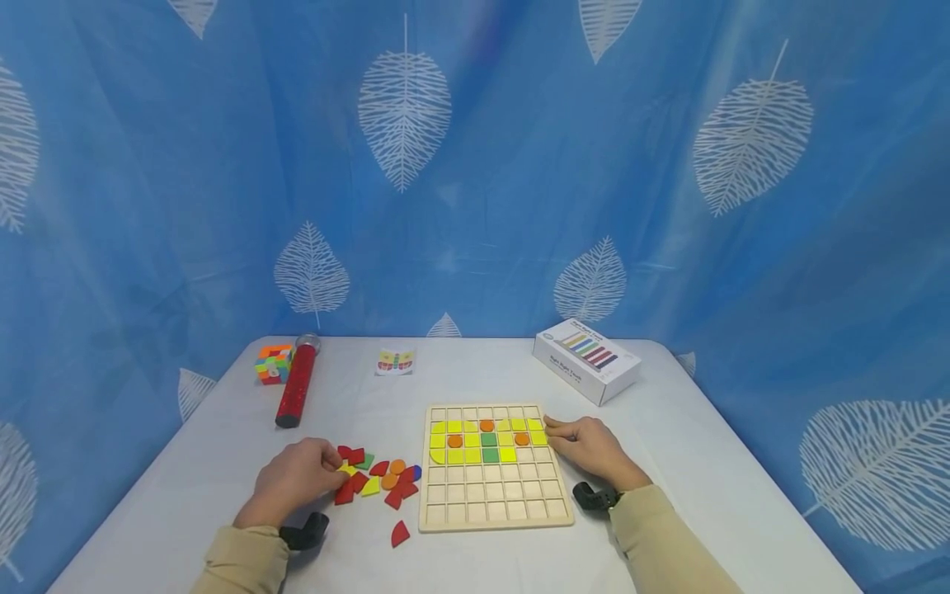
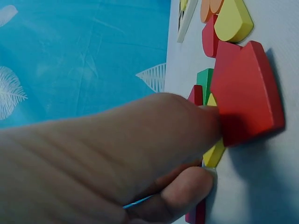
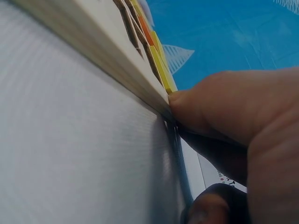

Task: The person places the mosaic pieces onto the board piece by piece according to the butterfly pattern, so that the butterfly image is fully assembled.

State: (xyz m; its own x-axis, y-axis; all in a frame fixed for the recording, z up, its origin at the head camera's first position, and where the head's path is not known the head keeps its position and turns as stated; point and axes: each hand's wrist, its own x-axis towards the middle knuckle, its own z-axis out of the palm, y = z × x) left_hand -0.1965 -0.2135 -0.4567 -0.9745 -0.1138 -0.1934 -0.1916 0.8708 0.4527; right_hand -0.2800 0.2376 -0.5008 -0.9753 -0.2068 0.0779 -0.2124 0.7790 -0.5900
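At a loose pile of coloured pieces, my left hand (image 1: 300, 474) pinches a yellow piece (image 2: 215, 154) between thumb and forefinger. A red piece (image 2: 252, 93) with a curved edge lies right by the thumb tip in the left wrist view, partly over the yellow one. My right hand (image 1: 590, 445) rests at the right edge of a wooden grid board (image 1: 497, 511), thumb tip against its side. Yellow tiles (image 1: 472, 454), orange discs (image 1: 455, 442) and green squares (image 1: 489, 454) fill part of its upper rows; the lower rows show bare wood.
More red pieces (image 1: 400, 534), orange discs and a green piece (image 1: 365, 462) lie left of the board. Behind are a puzzle cube (image 1: 274, 364), a red tube (image 1: 298, 384) with a silver end, a small pattern card (image 1: 395, 362) and a white box (image 1: 587, 360). A blue leaf-patterned curtain surrounds the table.
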